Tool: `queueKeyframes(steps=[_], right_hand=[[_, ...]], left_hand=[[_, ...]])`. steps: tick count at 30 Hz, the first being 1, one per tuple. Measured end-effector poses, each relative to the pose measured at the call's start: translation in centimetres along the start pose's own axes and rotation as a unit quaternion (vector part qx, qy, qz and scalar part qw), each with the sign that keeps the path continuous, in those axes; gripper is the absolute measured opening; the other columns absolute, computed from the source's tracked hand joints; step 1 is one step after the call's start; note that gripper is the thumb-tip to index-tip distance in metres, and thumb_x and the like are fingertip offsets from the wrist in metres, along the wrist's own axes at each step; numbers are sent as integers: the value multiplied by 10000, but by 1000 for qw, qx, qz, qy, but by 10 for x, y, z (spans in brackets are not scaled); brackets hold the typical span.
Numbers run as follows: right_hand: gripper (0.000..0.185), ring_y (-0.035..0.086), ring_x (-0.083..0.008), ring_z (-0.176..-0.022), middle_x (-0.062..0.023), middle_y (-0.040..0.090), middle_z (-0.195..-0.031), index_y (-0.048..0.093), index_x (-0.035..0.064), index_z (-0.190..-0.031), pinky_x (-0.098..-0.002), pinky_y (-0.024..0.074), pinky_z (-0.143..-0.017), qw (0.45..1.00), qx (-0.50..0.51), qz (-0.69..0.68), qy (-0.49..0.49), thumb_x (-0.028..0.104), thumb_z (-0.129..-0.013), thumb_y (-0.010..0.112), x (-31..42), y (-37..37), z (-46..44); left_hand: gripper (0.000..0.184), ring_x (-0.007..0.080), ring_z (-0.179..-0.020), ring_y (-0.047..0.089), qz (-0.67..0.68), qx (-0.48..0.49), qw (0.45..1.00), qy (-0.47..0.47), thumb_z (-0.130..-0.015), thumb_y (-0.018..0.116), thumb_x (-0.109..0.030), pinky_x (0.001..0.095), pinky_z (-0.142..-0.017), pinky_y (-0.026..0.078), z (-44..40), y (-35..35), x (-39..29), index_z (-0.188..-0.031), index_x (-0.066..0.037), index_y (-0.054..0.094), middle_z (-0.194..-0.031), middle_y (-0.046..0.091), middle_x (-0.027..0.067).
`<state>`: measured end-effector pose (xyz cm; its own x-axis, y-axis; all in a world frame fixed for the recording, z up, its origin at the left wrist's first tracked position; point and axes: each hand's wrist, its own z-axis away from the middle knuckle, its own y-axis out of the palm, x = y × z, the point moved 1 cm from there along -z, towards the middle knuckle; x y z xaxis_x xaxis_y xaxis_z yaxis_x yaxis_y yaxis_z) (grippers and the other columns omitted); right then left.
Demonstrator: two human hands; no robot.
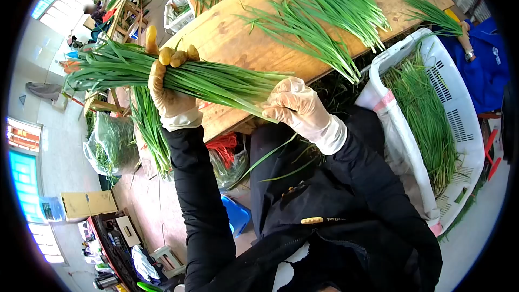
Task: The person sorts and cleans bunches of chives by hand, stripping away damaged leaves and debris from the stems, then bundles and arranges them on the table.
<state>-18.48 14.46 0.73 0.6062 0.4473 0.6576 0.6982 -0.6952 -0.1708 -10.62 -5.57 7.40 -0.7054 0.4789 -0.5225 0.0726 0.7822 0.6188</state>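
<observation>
My left hand [172,84], in a stained pale glove with yellowed fingertips, is wrapped round a bunch of green chives [224,82]. The bunch lies nearly level above the near edge of the wooden table, its leafy tips to the left and its pale stem ends to the right. My gloved right hand [303,111] is closed in a pinch at those stem ends; the fingers partly hide what lies between them. Two loose chive leaves hang below it over my dark clothing. More chives [338,8] are laid in bundles on the table [227,30] beyond my hands.
To my right stands a white plastic crate [459,119] full of chives. Another person's arm in a blue sleeve [489,57] reaches in at the right. Bagged greens [114,140] stand at the left, and a blue container [235,215] sits on the floor near my legs.
</observation>
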Motion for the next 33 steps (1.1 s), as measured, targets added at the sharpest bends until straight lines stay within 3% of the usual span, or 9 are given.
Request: queueKeyframes(steps=[14, 16, 20, 25, 27, 28, 30, 32, 33], right_hand=[[102, 577, -121, -793, -65, 611, -842, 567, 14, -884, -247, 461, -776, 909, -157, -251, 295, 96, -866, 508, 11, 18, 34], [134, 560, -121, -766, -51, 590, -815, 566, 22, -881, -223, 453, -733, 758, -230, -432, 431, 150, -847, 549, 20, 19, 34], [173, 536, -114, -778, -23, 584, -784, 571, 63, -857, -252, 404, -711, 669, -253, -514, 473, 235, -844, 551, 16, 12, 50], [254, 469, -142, -733, -37, 488, -732, 526, 30, -721, -278, 390, -667, 734, -16, -610, 299, 244, -858, 523, 16, -25, 81], [176, 507, -204, -906, -78, 544, -900, 569, 77, -869, -345, 414, -759, 889, 260, -120, 358, 212, -765, 610, 6, -54, 93], [273, 506, -222, -970, -92, 552, -997, 581, 113, -976, -361, 410, -807, 828, 408, 247, 294, 190, -723, 645, 2, -63, 89], [843, 338, -263, -1212, -103, 328, -1340, 283, 213, -1341, -352, 303, -974, 909, 268, 239, 212, 196, -629, 733, 5, -76, 73], [975, 211, -247, -1291, -145, 212, -1396, 210, 67, -1353, -341, 186, -1036, 974, 111, -88, 177, 370, -601, 752, 18, -73, 40], [1053, 197, -247, -1294, -149, 184, -1403, 177, 39, -1353, -349, 174, -1039, 977, 145, -7, 154, 440, -567, 750, 20, -69, 30]], left_hand=[[502, 99, -756, 471, 71, -6, 996, 45, -810, 528, -69, 376, -940, 312, 26, -1, 17, -1273, -215, 401, -790, 488, -38], [459, 89, -743, 481, 88, 18, 995, 35, -791, 546, -49, 371, -947, 331, 28, 2, 20, -1216, -204, 470, -776, 493, -40], [487, 80, -729, 469, 79, 26, 996, 33, -778, 572, -55, 360, -927, 334, 31, -4, 21, -1227, -205, 458, -768, 487, -52], [445, 60, -753, 495, 180, 37, 979, 88, -775, 589, -60, 339, -936, 317, 36, -20, 5, -1183, -204, 487, -780, 477, -67], [459, 50, -724, 484, 213, 77, 970, 85, -746, 615, -33, 338, -949, 301, 38, -21, -1, -1157, -202, 503, -746, 475, -84], [473, 47, -714, 480, 218, 89, 968, 84, -735, 624, -23, 340, -954, 294, 39, -20, -2, -1157, -199, 503, -732, 473, -90], [453, 52, -702, 475, 200, 90, 974, 61, -728, 633, -24, 352, -954, 295, 40, -17, -5, -1126, -202, 509, -716, 473, -90], [434, 58, -690, 469, 181, 90, 979, 39, -721, 642, -26, 365, -953, 296, 39, -8, -4, -1095, -205, 516, -700, 473, -91], [403, 66, -683, 463, 136, 93, 986, 24, -714, 652, -36, 381, -951, 299, 37, 0, -1, -1052, -208, 514, -693, 475, -87]])
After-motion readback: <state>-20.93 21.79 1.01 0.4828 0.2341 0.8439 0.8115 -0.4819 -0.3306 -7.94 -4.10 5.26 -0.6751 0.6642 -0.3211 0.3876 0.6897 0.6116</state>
